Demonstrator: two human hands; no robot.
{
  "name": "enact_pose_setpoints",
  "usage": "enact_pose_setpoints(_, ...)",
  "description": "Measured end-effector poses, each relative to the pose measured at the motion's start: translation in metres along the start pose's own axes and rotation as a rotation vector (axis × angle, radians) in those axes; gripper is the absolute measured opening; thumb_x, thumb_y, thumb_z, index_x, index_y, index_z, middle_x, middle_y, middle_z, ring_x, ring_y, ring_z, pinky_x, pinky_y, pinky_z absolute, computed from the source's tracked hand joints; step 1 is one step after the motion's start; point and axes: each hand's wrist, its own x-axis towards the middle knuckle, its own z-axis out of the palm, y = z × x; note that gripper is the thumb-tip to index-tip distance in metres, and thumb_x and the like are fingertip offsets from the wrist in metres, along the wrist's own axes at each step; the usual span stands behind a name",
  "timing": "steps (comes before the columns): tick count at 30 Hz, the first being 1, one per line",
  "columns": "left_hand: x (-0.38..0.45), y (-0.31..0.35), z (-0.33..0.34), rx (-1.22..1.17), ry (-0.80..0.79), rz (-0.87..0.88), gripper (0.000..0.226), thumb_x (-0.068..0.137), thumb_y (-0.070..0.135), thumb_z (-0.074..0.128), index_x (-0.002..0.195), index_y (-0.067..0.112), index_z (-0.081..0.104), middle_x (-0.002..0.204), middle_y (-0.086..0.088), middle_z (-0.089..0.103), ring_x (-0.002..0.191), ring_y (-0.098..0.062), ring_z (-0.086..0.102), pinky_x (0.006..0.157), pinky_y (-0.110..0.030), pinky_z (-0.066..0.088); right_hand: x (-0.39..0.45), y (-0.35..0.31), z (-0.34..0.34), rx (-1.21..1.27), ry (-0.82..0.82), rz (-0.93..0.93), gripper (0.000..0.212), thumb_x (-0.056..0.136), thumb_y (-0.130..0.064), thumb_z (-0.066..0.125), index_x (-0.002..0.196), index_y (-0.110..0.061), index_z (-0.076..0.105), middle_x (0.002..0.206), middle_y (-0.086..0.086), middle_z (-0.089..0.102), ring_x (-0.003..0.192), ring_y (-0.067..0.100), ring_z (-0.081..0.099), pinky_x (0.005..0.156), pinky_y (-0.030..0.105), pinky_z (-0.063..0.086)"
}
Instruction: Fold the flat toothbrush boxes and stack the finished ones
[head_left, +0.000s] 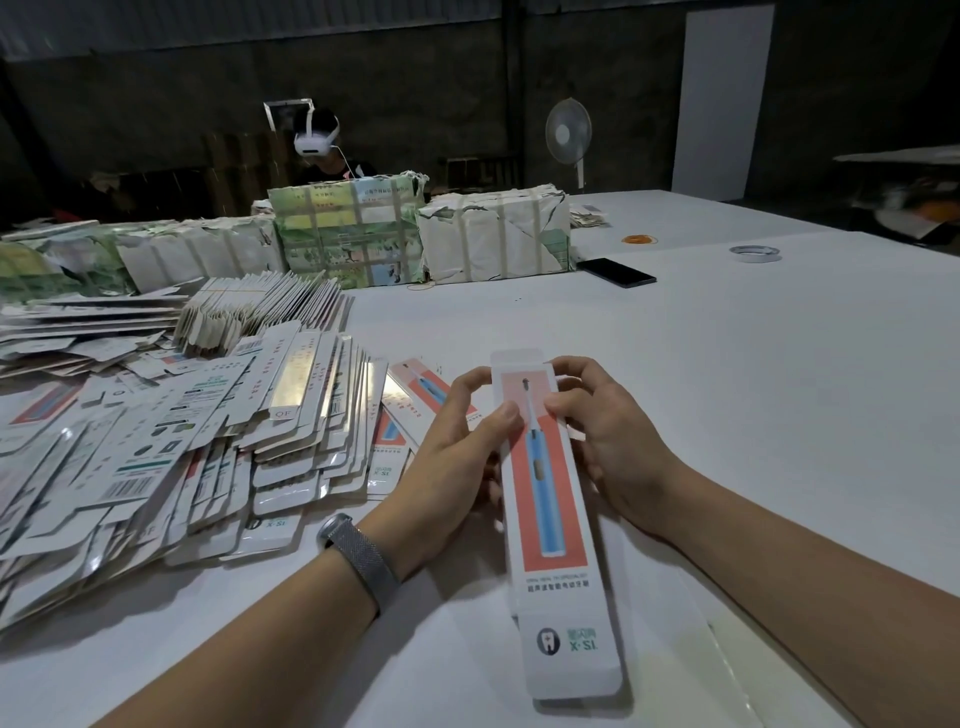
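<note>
**One toothbrush box held in both my hands over the white table**

I held one long toothbrush box (548, 499) with both hands, above the white table (727, 389). The box pointed away from me, its far end up near my fingers and its near end, with the tooth logo, close to the bottom of the view. The printed face with the blue toothbrush on a red field looked up at me.

My left hand (462, 441) gripped the box from the left side. The thumb pressed on the printed face, and the other fingers were curled around the left edge, near the top. My right hand (597, 431) gripped it from the right side in the same way: thumb on the face, fingers curled over the right edge near the top flap. The two thumbs nearly met on the face of the box. On my left wrist I wore a grey mesh band (358, 556).

To my left a big loose heap of flat boxes (156, 441) lay on the table, many of them overlapping like fallen cards. Some flat boxes with the red face lay just beside my left hand. Behind the heap stood wrapped bundles (353, 234), tied with tape.

Farther away on the table were a black phone (615, 272), a roll of tape (754, 253) and some orange rubber bands (640, 239). Another person with a white headset (317, 137) sat behind the bundles, and a standing fan (568, 132) was at the back.
</note>
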Motion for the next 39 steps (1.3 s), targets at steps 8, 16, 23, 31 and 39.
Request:
enact_pose_setpoints(8, -0.0010, 0.0003, 0.0010, 0.021, -0.011, 0.011, 0.040, 0.083, 0.055, 0.056, 0.121, 0.050, 0.045, 0.089, 0.000, 0.077, 0.085, -0.025, 0.077, 0.069, -0.034, 0.062, -0.0001, -0.0003, -0.0024, 0.055, 0.076, -0.073, 0.022, 0.081, -0.020, 0.061, 0.103, -0.019, 0.056, 0.096, -0.002, 0.070, 0.085, 0.022, 0.073, 0.070, 0.028, 0.058)
enact_pose_setpoints(16, -0.0016, 0.0037, 0.0016, 0.029, 0.013, 0.033, 0.047, 0.080, 0.053, 0.056, 0.125, 0.045, 0.044, 0.098, -0.005, 0.075, 0.083, -0.021, 0.076, 0.069, -0.028, 0.060, 0.0004, -0.0018, -0.0028, 0.094, 0.076, -0.086, 0.028, 0.082, -0.015, 0.065, 0.105, -0.021, 0.050, 0.104, 0.004, 0.061, 0.090, 0.028, 0.074, 0.072, 0.033, 0.059)
enact_pose_setpoints(23, -0.0009, 0.0036, -0.0029, 0.001, -0.006, 0.004, 0.048, 0.084, 0.046, 0.065, 0.128, 0.040, 0.048, 0.102, -0.010, 0.076, 0.086, -0.029, 0.076, 0.076, -0.040, 0.062, -0.0002, -0.0028, -0.0019, 0.003, 0.049, -0.054, 0.025, 0.099, -0.004, 0.053, 0.110, -0.026, 0.061, 0.106, 0.008, 0.068, 0.086, 0.030, 0.073, 0.072, 0.035, 0.062)
enact_pose_setpoints(31, -0.0008, 0.0030, -0.0035, 0.138, -0.063, -0.005, 0.043, 0.084, 0.053, 0.062, 0.124, 0.046, 0.047, 0.095, -0.001, 0.078, 0.083, -0.025, 0.077, 0.073, -0.036, 0.063, -0.0009, -0.0073, 0.0017, -0.052, 0.175, -0.008, 0.026, 0.098, -0.022, 0.061, 0.072, -0.022, 0.059, 0.073, 0.008, 0.065, 0.070, 0.030, 0.070, 0.072, 0.041, 0.061)
enact_pose_setpoints(39, -0.0019, 0.0061, -0.0034, 0.200, -0.118, -0.009, 0.040, 0.086, 0.054, 0.060, 0.123, 0.050, 0.046, 0.096, 0.001, 0.078, 0.084, -0.023, 0.077, 0.074, -0.033, 0.063, 0.0006, -0.0084, 0.0014, -0.053, 0.193, 0.048, 0.034, 0.094, -0.008, 0.059, 0.068, -0.030, 0.065, 0.071, 0.002, 0.063, 0.064, 0.023, 0.065, 0.068, 0.041, 0.059)
